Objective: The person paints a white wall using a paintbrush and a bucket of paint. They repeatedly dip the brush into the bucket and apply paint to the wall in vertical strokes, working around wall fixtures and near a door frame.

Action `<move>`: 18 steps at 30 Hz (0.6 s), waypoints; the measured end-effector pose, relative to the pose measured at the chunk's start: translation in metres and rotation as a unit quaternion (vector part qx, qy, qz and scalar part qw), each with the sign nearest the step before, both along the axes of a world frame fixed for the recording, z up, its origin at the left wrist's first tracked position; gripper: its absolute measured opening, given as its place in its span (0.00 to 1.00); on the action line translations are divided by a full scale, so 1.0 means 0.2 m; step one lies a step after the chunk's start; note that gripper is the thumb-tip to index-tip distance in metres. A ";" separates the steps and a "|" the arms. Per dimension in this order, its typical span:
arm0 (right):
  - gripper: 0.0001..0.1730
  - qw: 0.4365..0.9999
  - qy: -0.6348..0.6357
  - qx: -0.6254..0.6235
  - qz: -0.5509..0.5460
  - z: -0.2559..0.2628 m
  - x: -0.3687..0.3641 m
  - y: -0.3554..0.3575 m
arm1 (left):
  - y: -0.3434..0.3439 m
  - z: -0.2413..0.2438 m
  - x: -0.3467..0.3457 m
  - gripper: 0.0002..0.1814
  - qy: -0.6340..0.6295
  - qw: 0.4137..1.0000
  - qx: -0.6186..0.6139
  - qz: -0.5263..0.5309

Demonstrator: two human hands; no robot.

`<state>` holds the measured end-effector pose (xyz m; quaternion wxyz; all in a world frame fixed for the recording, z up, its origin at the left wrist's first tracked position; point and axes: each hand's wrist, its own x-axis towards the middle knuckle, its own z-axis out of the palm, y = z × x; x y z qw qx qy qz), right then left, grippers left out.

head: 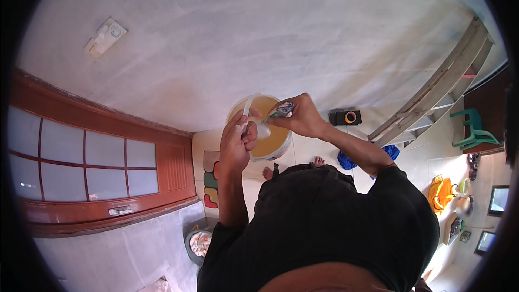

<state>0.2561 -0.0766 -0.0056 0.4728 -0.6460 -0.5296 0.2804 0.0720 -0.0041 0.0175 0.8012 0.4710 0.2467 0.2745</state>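
Note:
My left hand [240,140] grips a long, narrow white tool [250,105], seen almost edge-on; its exact kind is unclear. In my right hand [305,118] is a small tool with a stained, speckled handle [283,109], its tip pointing toward my left hand. A blurred whitish patch [262,130] shows between the hands, and I cannot tell which thing it belongs to. Below both hands stands a round bucket [282,151] with a pale rim and a yellowish-tan inside. The hands and tools hide part of its opening.
A grey wall [243,40] rises before me, bearing a socket [106,37]. Left is a brown door [176,170] with glass panes. A ladder [429,89] leans at right, near a tape roll [350,117] on a dark box, blue cloth [346,160] and a green chair [475,129].

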 end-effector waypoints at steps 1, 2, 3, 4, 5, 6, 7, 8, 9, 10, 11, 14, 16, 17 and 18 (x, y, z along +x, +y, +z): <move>0.13 0.997 -0.069 0.037 -0.019 -0.01 0.00 0.00 | -0.01 0.00 -0.01 0.17 0.001 1.000 -0.001 0.002; 0.12 0.990 -0.114 0.080 -0.017 -0.02 0.00 0.01 | -0.01 0.00 -0.01 0.17 0.002 1.000 0.000 0.000; 0.11 0.979 -0.159 0.123 -0.016 -0.04 0.00 0.01 | -0.01 0.01 -0.01 0.17 0.008 1.000 -0.004 -0.004; 0.10 0.965 -0.204 0.165 -0.015 -0.06 0.00 0.01 | -0.01 0.01 -0.01 0.17 0.013 1.000 -0.008 -0.007; 0.10 0.951 -0.241 0.190 -0.013 -0.06 0.01 0.01 | -0.01 0.02 -0.01 0.17 0.017 1.000 -0.011 -0.012; 0.10 0.936 -0.278 0.215 -0.010 -0.06 0.01 0.01 | -0.02 0.02 -0.01 0.16 0.021 1.000 -0.012 -0.011; 0.10 0.919 -0.314 0.239 -0.007 -0.06 0.02 0.01 | -0.02 0.02 -0.01 0.16 0.025 1.000 -0.013 -0.010; 0.10 0.916 -0.319 0.242 -0.010 -0.07 0.01 0.01 | -0.02 0.03 -0.01 0.16 0.027 1.000 -0.013 -0.007; 0.10 0.914 -0.323 0.245 -0.012 -0.08 0.00 0.00 | -0.02 0.02 -0.01 0.16 0.022 1.000 -0.014 -0.007; 0.10 0.912 -0.326 0.249 -0.013 -0.09 -0.01 -0.01 | -0.02 0.01 -0.01 0.16 0.017 1.000 -0.015 -0.006; 0.10 0.935 -0.286 0.211 -0.020 -0.08 -0.02 -0.02 | -0.02 0.01 -0.01 0.16 0.012 1.000 -0.017 -0.006; 0.12 0.985 -0.155 0.079 -0.017 -0.01 -0.03 -0.05 | -0.04 0.01 0.03 0.17 0.003 1.000 -0.018 0.021; 0.13 0.998 -0.059 -0.031 0.014 0.02 -0.03 -0.05 | -0.03 0.01 0.04 0.17 0.014 1.000 -0.013 0.025; 0.13 0.999 -0.015 -0.031 0.031 0.01 -0.03 -0.05 | -0.03 0.01 0.04 0.17 0.019 0.999 -0.011 0.027; 0.14 0.998 0.028 -0.031 0.048 -0.01 -0.03 -0.04 | -0.04 0.01 0.05 0.16 0.021 0.999 -0.010 0.029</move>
